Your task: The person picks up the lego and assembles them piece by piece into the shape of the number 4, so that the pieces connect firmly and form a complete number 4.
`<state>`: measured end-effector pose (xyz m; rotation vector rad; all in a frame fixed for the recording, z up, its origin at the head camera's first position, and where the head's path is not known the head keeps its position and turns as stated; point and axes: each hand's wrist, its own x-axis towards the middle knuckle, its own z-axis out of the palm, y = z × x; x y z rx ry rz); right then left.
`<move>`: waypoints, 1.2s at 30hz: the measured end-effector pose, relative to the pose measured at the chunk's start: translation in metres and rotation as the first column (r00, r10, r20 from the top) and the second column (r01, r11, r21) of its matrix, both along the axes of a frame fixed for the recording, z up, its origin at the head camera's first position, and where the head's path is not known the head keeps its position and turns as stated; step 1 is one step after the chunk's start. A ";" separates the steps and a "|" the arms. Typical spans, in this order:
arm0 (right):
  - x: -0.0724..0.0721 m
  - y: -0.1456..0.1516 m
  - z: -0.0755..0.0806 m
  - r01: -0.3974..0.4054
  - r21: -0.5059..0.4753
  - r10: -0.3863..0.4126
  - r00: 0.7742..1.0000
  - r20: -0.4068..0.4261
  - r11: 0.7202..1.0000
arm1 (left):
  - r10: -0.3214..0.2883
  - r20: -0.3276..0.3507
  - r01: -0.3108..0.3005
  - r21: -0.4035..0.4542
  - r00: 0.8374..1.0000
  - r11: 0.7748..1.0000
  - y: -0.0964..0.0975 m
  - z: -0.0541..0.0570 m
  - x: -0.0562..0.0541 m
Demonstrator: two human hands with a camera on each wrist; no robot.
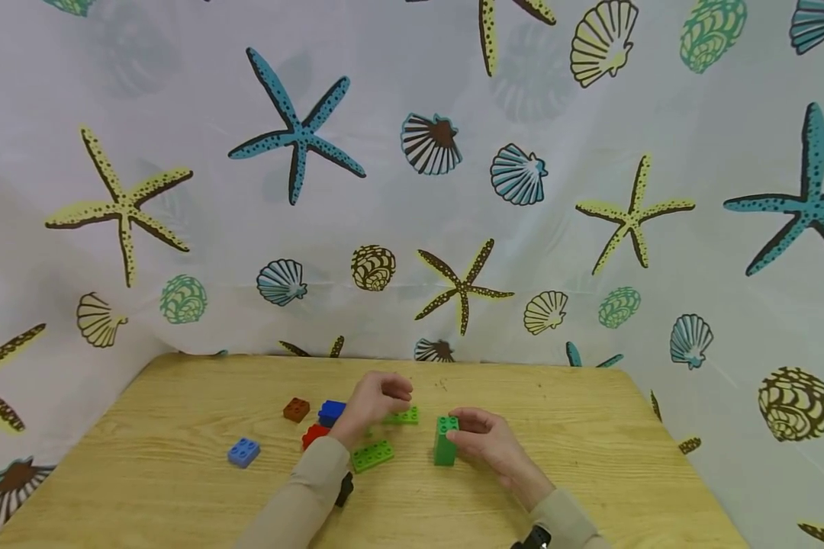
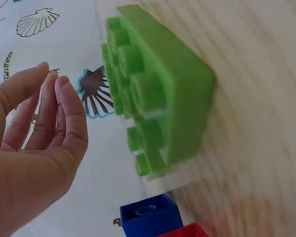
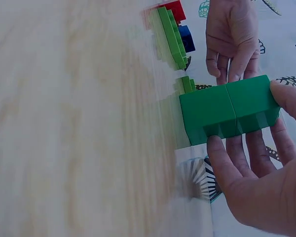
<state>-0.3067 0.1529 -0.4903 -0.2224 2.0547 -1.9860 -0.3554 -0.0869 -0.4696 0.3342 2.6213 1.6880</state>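
A stack of two dark green toy building bricks (image 1: pixel 445 442) stands upright on the wooden table. My right hand (image 1: pixel 492 446) grips it, with the thumb near its top and fingers along the side; the right wrist view shows a seam across the stack (image 3: pixel 232 108). To its left, my left hand (image 1: pixel 378 400) hovers over a light green brick (image 1: pixel 403 415), its fingers loosely bent and nothing between them. Closer to me lies another light green brick (image 1: pixel 373 456). In the left wrist view a light green brick (image 2: pixel 163 89) looms large beside the hand.
Left of the left hand lie a blue brick (image 1: pixel 331 412) and a red brick (image 1: pixel 314 435), both partly hidden by the arm. Farther left are a reddish-brown brick (image 1: pixel 297 409) and a light blue brick (image 1: pixel 243 452). A shell-patterned curtain (image 1: pixel 357 221) borders the table (image 1: pixel 178 412).
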 end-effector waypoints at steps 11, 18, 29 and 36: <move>0.000 -0.002 0.001 -0.018 0.011 0.018 1.000 0.004 1.000 | -0.088 0.035 0.093 -0.186 0.996 0.978 -0.007 -0.006 -0.014; 0.001 -0.005 0.001 0.017 -0.023 -0.016 0.999 0.048 1.000 | -0.156 0.120 0.186 -0.303 0.980 0.935 -0.007 -0.010 -0.024; 0.004 -0.007 0.003 0.024 -0.080 -0.018 0.997 0.075 0.997 | -0.114 0.152 0.166 -0.394 0.982 0.904 -0.002 -0.009 -0.028; 0.004 -0.004 0.003 -0.028 -0.090 0.034 0.997 0.075 0.996 | -0.098 0.144 0.151 -0.424 0.985 0.893 -0.001 -0.013 -0.029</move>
